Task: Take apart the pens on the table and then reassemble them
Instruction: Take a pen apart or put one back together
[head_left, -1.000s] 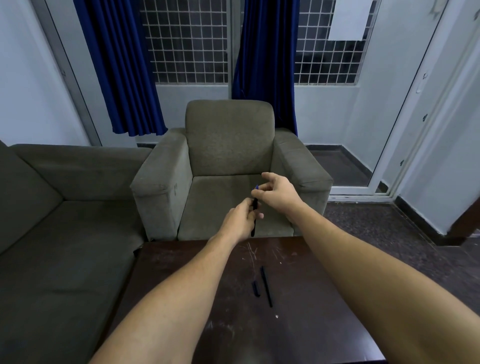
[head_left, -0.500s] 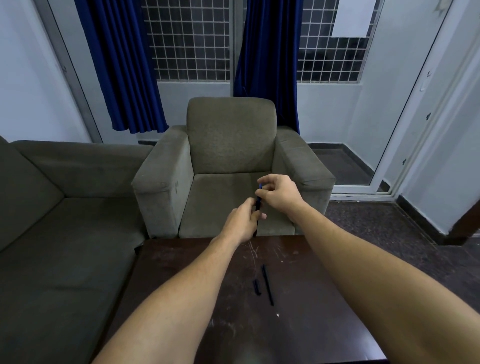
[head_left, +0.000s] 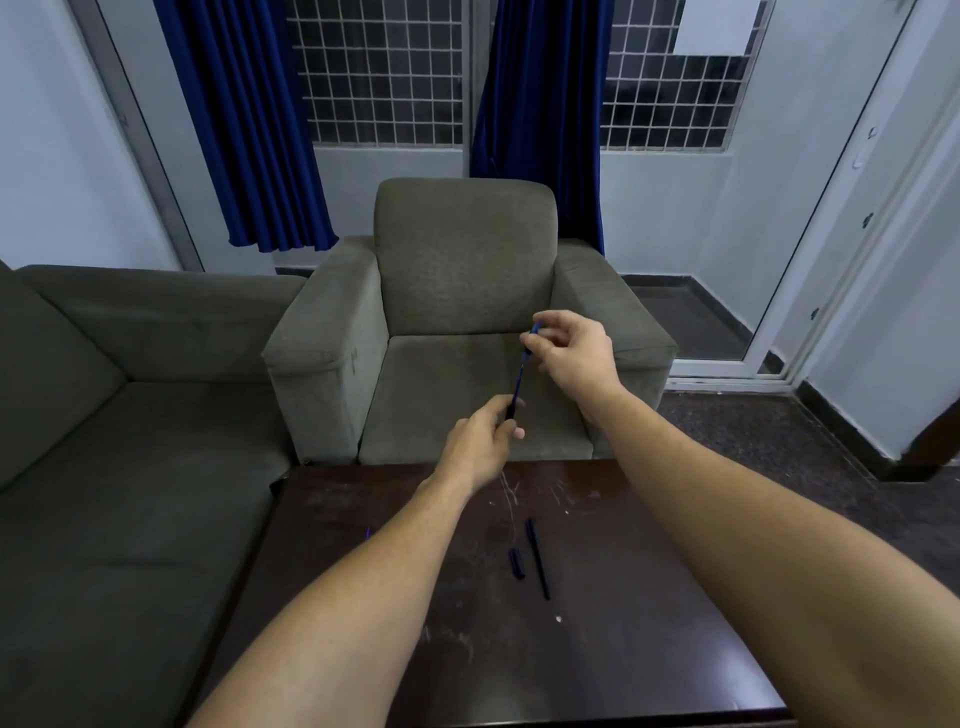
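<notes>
Blue curtains (head_left: 249, 130) hang beside a grilled window (head_left: 384, 73) at the back of the room. A grey-green armchair (head_left: 462, 260) faces a dark, scratched wooden worktop (head_left: 623, 649), and a matching sofa (head_left: 104, 467) runs along the worktop's left edge. Both bare forearms reach out over the worktop, and the hands meet in the air just past its far edge, in front of the armchair seat. Between them is a blue pen (head_left: 519, 382), nearly upright with its top leaning slightly right. The left hand (head_left: 480, 447) has its fingers (head_left: 511, 431) curled and clamped on the pen's lower end, while the right hand (head_left: 576, 353) pinches the upper end between thumb and fingertips (head_left: 530, 340), its other fingers loosely bent above. Whether the pen's parts are joined or partly pulled apart cannot be told. Near the middle of the worktop lie a short dark pen piece (head_left: 516, 564) and, just to its right, a long thin pen piece (head_left: 537, 558). They lie roughly parallel, close together but not touching. A small white speck (head_left: 558, 618) lies just nearer the near edge.
</notes>
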